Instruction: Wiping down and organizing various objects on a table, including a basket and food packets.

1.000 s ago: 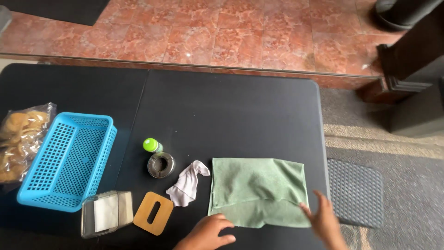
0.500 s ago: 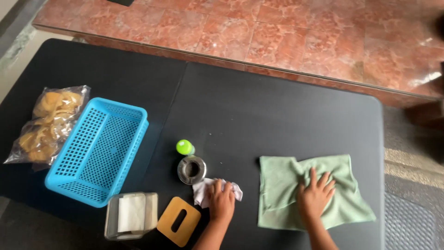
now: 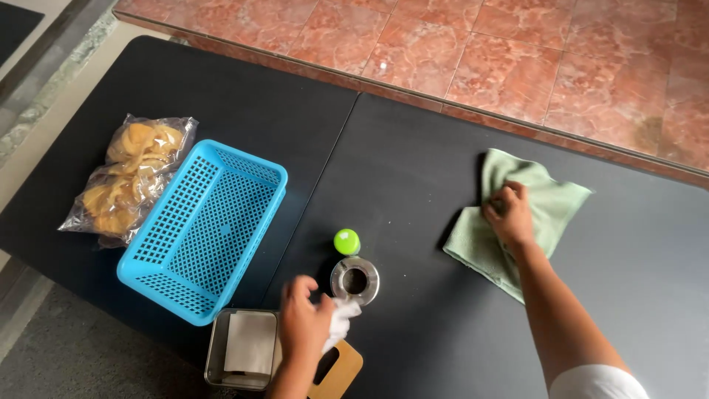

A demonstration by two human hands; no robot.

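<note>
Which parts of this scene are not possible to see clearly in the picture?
Head view:
- White cloth: mostly hidden under the left hand.
- Wooden lid: cut by the bottom edge.
- Metal cup: inside too dark.
- Green cloth: middle hidden under the right hand.

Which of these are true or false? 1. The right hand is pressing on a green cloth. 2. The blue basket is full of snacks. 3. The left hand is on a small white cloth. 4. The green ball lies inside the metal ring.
1. True: the right hand rests on the green cloth.
2. False: the blue basket holds nothing; the snacks sit in a clear bag beside it.
3. True: the left hand covers the white cloth.
4. False: the green ball sits on the table just beyond the metal ring.
</note>
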